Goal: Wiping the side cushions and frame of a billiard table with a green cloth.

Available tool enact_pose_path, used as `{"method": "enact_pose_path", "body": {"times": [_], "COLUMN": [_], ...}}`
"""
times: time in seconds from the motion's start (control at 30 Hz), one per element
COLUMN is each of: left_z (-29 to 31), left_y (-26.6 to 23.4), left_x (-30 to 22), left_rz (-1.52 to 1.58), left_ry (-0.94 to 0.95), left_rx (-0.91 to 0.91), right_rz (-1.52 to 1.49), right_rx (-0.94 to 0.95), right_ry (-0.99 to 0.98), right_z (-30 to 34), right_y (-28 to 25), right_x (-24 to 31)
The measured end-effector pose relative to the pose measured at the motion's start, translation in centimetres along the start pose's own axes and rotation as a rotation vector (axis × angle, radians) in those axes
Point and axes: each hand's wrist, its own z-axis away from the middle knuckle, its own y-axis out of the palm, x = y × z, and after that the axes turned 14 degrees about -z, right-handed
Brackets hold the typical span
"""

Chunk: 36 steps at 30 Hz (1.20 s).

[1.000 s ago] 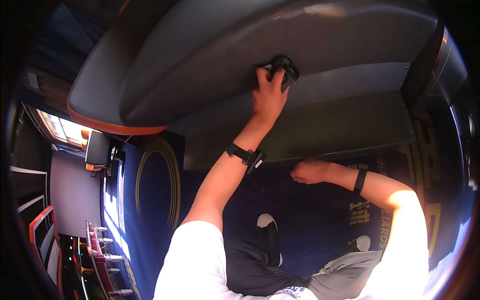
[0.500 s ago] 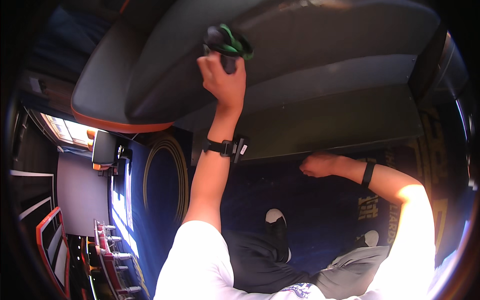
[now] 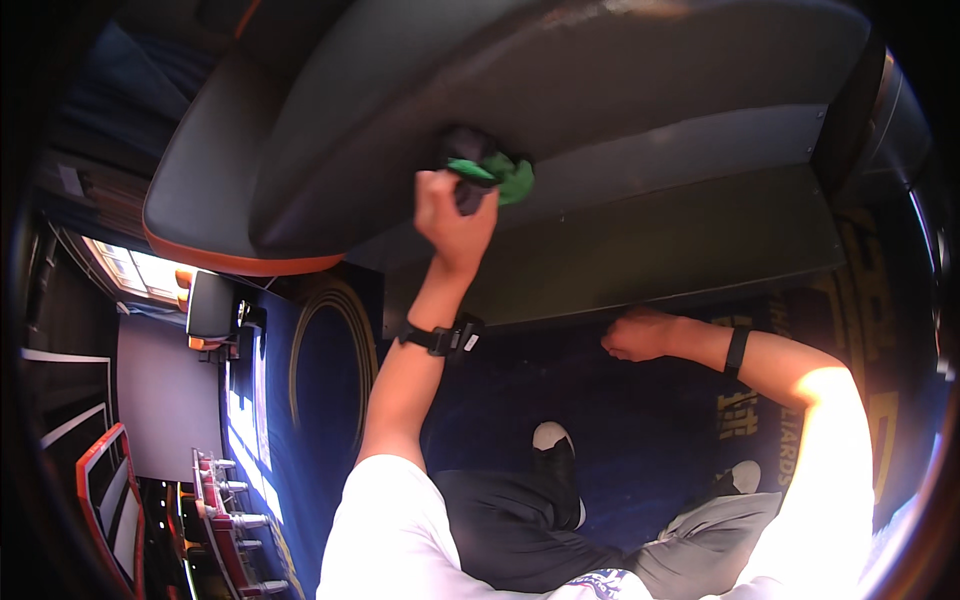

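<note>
My left hand (image 3: 455, 222) is closed round a crumpled cloth (image 3: 510, 178), black and green, its loose end bunched beyond my fingers. The cloth lies against the front edge of a dark padded sofa seat (image 3: 370, 150). My right hand (image 3: 640, 335) hangs low on the right, near the bottom edge of the sofa's base panel (image 3: 660, 245), its fingers curled in. Whether anything is inside the right hand is hidden.
An orange-trimmed armrest (image 3: 205, 185) bounds the sofa on the left. Below spreads a blue carpet (image 3: 490, 385) with gold patterns, where my shoes (image 3: 553, 460) rest. Far left stand a grey chair (image 3: 212, 310) and a red-framed table (image 3: 108, 490).
My left hand has drawn the cloth down toward me and slightly right, from the seat's top to its front edge. The right hand has barely moved.
</note>
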Motion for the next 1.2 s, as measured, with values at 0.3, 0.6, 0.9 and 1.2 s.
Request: {"method": "enact_pose_path", "body": {"times": [0.3,0.6,0.9,1.2], "left_z": [-4.3,10.9,5.5,-5.6], "left_y": [1.4,2.7,-0.8,-0.3], "left_x": [3.1,9.3,6.2,4.8], "left_rz": [-0.272,-0.533,-0.278,-0.267], "left_ry": [-0.022,-0.086,-0.230,-0.267], "left_rx": [-0.269,0.429,0.233,-0.167], "right_rz": [-0.031,-0.067,-0.011,-0.071], "right_rx": [-0.036,-0.090,-0.004,0.014], "right_ry": [-0.013,-0.059,-0.018,-0.004], "right_z": [-0.4,-0.5,0.5,-0.1], "right_y": [-0.2,-0.3,0.5,1.3], "right_x": [-0.4,-0.4,-0.6,-1.6]}}
